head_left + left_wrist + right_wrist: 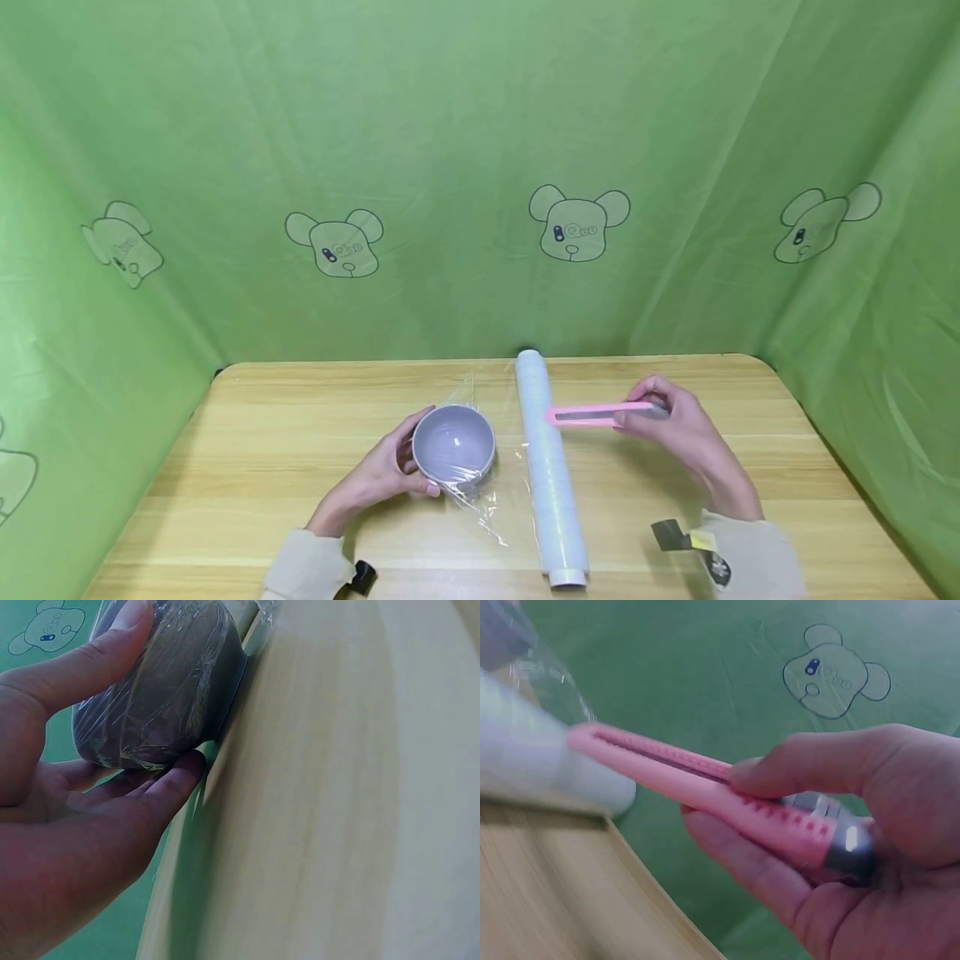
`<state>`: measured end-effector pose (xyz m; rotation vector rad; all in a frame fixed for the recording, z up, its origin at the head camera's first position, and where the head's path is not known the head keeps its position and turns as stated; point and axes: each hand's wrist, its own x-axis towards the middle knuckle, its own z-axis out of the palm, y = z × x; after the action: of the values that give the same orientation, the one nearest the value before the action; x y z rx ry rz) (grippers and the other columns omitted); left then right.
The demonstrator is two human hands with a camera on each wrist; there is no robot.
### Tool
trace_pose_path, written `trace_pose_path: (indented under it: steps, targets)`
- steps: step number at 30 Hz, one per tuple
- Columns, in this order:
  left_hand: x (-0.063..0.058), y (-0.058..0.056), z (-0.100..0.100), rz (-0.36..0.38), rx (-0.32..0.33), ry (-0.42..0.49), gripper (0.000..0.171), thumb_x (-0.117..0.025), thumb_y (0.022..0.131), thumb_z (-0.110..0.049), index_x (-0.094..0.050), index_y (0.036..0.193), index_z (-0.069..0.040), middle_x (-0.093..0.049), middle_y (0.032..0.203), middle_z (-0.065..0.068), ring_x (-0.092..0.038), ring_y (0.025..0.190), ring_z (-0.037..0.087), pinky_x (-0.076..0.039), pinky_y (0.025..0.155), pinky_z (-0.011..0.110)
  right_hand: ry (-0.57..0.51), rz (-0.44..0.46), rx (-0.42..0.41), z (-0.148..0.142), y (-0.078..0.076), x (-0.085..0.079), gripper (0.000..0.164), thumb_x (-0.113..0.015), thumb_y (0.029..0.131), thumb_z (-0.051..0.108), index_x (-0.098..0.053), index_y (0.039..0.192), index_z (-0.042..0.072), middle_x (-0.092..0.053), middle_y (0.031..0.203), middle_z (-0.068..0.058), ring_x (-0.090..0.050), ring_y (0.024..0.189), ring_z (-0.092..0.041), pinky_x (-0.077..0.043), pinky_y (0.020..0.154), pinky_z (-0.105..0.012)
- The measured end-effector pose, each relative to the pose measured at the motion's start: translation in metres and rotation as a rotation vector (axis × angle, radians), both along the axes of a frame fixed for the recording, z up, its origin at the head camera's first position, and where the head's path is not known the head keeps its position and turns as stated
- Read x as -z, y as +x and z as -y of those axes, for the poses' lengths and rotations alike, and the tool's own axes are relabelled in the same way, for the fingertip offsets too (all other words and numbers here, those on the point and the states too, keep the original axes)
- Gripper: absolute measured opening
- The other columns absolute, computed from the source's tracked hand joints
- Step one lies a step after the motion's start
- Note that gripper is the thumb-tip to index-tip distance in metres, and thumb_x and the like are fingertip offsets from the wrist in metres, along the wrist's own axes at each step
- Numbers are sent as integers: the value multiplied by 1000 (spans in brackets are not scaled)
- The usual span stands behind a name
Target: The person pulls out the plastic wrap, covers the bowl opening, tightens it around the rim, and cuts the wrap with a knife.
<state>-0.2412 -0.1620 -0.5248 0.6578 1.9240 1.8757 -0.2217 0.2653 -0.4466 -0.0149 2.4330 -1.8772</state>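
My left hand (pixel 386 462) holds a grey bowl (pixel 453 446) from its left side, thumb near the front rim and fingers round the back. Clear cling film (pixel 480 508) wraps the bowl's outside and spreads towards the roll; in the left wrist view the bowl (pixel 161 690) has wrinkled film over its wall. To the right lies a long roll of cling film (pixel 551 467), pointing away from me. My right hand (pixel 678 425) grips a pink utility knife (pixel 588 414) by its grey end, with the thumb on its slotted body. The knife's rounded pink end is over or against the roll; which, I cannot tell.
Both hands work over a wooden table (pixel 247 467) with rounded far corners. A green cloth (pixel 450 125) printed with bear heads encloses the back and sides. Dark straps hang at both sleeves.
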Motion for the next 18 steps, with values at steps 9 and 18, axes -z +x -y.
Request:
trace_pose_path:
  steps: [9, 18]
  targets:
    - [-1, 0, 0, -6, 4, -4, 117, -86, 69, 10, -15, 162, 1, -29, 160, 28, -37, 142, 49, -41, 113, 32, 119, 14, -149, -13, 4, 1, 45, -75, 92, 10, -62, 131, -9, -69, 113, -22, -70, 90, -27, -60, 79, -30]
    - [0, 1, -1, -21, 2, -12, 116, -86, 70, 10, -16, 162, 0, -29, 160, 27, -36, 143, 49, -40, 114, 32, 157, 23, -372, -20, 7, 3, 31, -68, 96, 5, -56, 120, -9, -70, 96, -26, -65, 72, -22, -57, 61, -29]
